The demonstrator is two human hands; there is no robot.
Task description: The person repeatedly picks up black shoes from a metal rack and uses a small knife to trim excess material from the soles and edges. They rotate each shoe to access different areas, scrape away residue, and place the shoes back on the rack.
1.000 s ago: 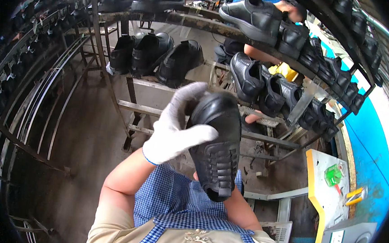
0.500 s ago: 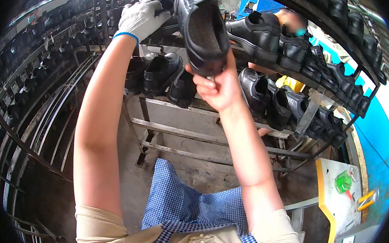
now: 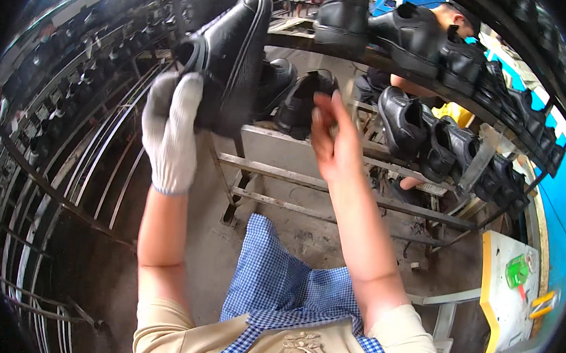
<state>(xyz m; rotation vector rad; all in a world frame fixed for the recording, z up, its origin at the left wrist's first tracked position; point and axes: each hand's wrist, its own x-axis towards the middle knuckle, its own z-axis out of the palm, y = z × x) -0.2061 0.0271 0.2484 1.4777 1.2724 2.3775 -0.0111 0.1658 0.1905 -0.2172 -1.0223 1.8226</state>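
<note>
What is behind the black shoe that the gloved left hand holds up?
Behind the black shoe in the left hand stands a metal rack with more black shoes. The held shoe covers part of it.

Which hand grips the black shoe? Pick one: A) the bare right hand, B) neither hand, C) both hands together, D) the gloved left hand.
D: the gloved left hand wraps the black shoe, while the bare right hand hangs open, apart from it.

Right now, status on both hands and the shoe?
Left hand, gloved, grips black shoe, raised by the rack. Right hand bare, open, off the shoe. Shelved shoes close behind.
</note>
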